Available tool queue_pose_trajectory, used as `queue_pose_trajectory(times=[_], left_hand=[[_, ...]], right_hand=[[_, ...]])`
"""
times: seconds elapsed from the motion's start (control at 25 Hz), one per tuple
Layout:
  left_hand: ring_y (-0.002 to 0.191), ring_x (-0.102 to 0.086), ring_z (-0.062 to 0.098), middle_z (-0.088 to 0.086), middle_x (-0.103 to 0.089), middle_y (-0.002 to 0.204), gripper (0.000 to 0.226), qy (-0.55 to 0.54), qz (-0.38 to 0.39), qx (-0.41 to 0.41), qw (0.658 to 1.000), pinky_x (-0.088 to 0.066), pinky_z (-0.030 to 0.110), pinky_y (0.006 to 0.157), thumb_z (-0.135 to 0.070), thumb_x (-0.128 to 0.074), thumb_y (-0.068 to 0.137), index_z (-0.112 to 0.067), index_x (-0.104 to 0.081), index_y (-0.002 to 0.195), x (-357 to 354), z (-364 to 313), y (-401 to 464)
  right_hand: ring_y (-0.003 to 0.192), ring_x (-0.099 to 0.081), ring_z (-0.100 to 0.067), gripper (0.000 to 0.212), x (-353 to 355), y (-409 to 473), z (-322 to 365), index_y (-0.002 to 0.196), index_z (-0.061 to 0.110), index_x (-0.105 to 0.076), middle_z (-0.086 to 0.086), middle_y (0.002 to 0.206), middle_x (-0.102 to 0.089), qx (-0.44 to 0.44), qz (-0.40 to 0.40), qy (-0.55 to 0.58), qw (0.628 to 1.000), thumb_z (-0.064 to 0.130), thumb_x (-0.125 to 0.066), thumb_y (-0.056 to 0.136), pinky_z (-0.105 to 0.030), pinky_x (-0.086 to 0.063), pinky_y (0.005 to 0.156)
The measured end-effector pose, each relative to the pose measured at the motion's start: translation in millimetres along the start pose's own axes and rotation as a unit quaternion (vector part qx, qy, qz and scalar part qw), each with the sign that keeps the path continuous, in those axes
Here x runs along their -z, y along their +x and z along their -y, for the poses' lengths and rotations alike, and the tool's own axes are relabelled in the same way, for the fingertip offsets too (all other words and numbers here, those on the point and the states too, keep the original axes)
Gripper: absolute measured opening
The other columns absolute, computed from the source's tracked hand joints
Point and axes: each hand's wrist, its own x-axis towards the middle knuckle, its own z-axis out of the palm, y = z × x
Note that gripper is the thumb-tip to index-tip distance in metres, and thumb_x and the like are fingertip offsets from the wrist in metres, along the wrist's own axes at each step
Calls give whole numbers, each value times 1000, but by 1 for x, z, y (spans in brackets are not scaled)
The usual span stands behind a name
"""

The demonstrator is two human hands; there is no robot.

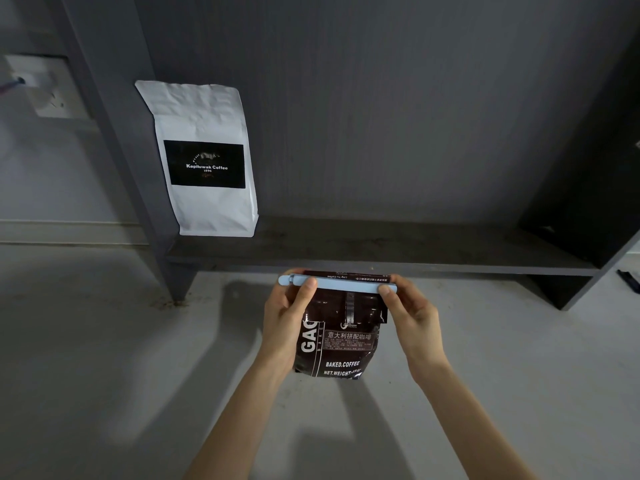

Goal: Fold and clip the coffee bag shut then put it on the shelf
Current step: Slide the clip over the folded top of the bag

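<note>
— So what are the hands doing?

— Both grip a dark coffee bag [341, 336] just in front of the low dark shelf [381, 245], above the pale floor [104, 341]. The bag's top is folded over, and a long pale-blue clip [337, 284] runs across the fold.

— And the fingers?

— The left hand [289, 315] is curled around the bag's left edge, thumb pressed on the clip near its left end. The right hand [412, 313] pinches the clip's right end, fingers closed on it.

— Is the clip snapped shut?

— Cannot tell from where I stand; it lies flat along the fold.

— Anything on the shelf?

— A white coffee bag [204, 161] with a black label stands upright at the shelf's left end, against the back panel, well apart from the dark one.
</note>
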Motion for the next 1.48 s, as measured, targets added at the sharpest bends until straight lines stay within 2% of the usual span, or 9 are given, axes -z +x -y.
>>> queue_pose_trajectory(times=[0.16, 0.36, 0.48, 0.56, 0.76, 1.0, 1.16, 1.32, 1.48], left_hand=[[74, -67, 8, -7, -73, 74, 15, -27, 15, 14, 999, -54, 20, 64, -19, -60, 76, -14, -63, 90, 1, -2, 1], [70, -67, 9, -6, -72, 71, 11, -33, 6, 25, 999, -54, 19, 63, -19, -62, 74, -18, -63, 85, 2, -2, 1], [80, -67, 9, -3, -72, 84, 15, -28, 13, 12, 999, -54, 18, 68, -16, -59, 77, -23, -64, 90, 0, -6, 1], [87, -66, 11, 0, -70, 93, 18, -18, 28, -2, 999, -54, 18, 72, -12, -57, 80, -22, -63, 94, 1, -8, 1], [75, -68, 7, -7, -75, 75, 13, -20, 31, 5, 999, -53, 16, 62, -9, -55, 82, -17, -64, 87, 3, -8, -1], [76, -67, 8, -6, -74, 78, 11, -20, 26, -10, 999, -53, 16, 62, -15, -61, 73, -18, -65, 83, 3, -8, -1], [75, -66, 5, -5, -69, 81, 16, 29, 15, -20, 999, -52, 12, 64, -14, -57, 82, -24, -64, 91, 3, -7, 0], [84, -64, -2, -12, -69, 84, 27, 80, 30, -34, 996, -49, 8, 70, -13, -57, 83, -28, -59, 105, 6, -4, -2], [83, -64, -7, -21, -72, 77, 19, 154, 50, -30, 986, -46, 5, 69, -13, -56, 84, -30, -64, 87, 11, 2, -7]], right_hand=[[62, -61, 10, 12, 0, 2, -2, 94, 13, -62, 6, 79, -65, -3, -3, 7, 1000, 13, -56, 84, -4, -47, 54], [61, -61, 11, 10, -1, 1, -3, 89, 21, -60, 8, 79, -64, 2, -12, 3, 1000, 13, -57, 83, -4, -47, 53], [66, -62, 10, 11, 0, 2, -4, 87, 27, -59, 8, 80, -65, 12, -12, -23, 1000, 16, -57, 83, -6, -51, 58], [67, -62, 9, 11, 1, 3, -6, 92, 22, -60, 7, 81, -65, 16, -11, -32, 999, 17, -57, 83, -7, -51, 60], [65, -61, 10, 17, 1, 3, -9, 99, 13, -60, 7, 80, -64, 14, -17, -27, 999, 16, -57, 83, -6, -49, 56], [67, -62, 10, 14, 1, 4, -12, 96, 17, -61, 9, 81, -65, 20, -27, -32, 999, 19, -57, 83, -7, -51, 58], [67, -64, 2, 12, -1, 3, -9, 85, 29, -60, 7, 79, -65, 27, -27, -13, 999, 17, -58, 82, -8, -51, 57], [69, -63, 6, 19, -1, 1, -15, 103, 20, -56, 6, 83, -64, 16, 9, 1, 1000, 15, -54, 85, -7, -50, 58], [68, -61, 0, 16, 2, -1, -20, 88, 25, -62, -3, 77, -63, 23, 27, -24, 999, 11, -55, 85, -7, -49, 61]])
